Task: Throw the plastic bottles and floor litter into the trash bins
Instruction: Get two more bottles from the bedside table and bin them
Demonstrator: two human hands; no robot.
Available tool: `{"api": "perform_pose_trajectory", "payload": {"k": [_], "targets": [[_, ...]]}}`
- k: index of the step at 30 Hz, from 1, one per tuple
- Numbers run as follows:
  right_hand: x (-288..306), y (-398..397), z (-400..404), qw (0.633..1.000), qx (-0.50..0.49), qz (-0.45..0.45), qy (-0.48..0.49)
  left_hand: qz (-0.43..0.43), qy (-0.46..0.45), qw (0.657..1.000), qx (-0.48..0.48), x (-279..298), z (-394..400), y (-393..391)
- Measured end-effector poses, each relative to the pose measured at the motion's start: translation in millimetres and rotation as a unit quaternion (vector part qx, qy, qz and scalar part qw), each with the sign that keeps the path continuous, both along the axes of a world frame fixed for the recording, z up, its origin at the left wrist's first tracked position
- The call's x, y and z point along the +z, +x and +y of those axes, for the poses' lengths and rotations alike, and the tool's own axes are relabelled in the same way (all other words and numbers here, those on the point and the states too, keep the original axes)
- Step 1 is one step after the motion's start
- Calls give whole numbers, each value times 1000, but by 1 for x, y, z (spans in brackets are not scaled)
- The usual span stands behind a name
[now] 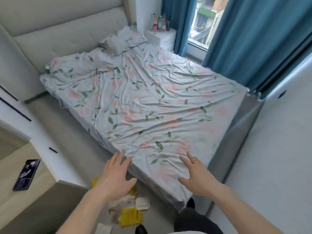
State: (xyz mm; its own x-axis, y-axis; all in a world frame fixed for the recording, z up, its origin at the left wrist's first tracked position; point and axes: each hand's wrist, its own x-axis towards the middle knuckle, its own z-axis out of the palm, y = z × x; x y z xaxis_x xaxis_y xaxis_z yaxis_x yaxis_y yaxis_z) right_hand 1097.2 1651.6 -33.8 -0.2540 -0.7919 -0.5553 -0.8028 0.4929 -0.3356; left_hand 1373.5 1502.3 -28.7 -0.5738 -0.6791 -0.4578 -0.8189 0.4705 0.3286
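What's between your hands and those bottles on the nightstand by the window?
In the head view, the rumpled floral bed fills the stretch from the left hand and right hand to the bottles, with a pillow at its far end.

- Left hand (116, 176): reached forward on a bare forearm, fingers spread, holding nothing.
- Right hand (196, 175): likewise reached forward, fingers spread, empty.

1. The left hand (116, 179) and right hand (196, 177) are bare, without gloves, rings or watch.
2. Both forearms are uncovered; no sleeves show.
3. Dark trousers (194, 220) cover the legs at the near edge.
4. A dark shoe (141, 229) is worn.
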Motion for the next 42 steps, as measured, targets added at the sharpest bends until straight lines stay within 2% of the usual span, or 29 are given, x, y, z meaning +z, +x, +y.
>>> {"api": "perform_pose_trajectory", "payload": {"k": [5,9,15,21,28,36,42], "targets": [[0,-70,-14,1000,-25,-12,-10,1,-30,999,-35,10,-30,-72],[-11,-138,-45,1000,11,-14,-16,-12,-50,998,-25,6,-50,-141],[-23,-263,-102,993,115,-12,11,-29,-39,997,55,4,-66,-261],[4,-367,-143,984,177,10,9,6,-25,994,110,24,-67,-364],[25,-428,-154,987,163,7,-9,-24,-47,992,118,30,-84,-408],[27,-468,-156,990,137,19,-35,-6,-64,992,106,6,-95,-448],[31,-523,-178,989,140,-9,-55,8,-86,991,103,24,-110,-504]]}}
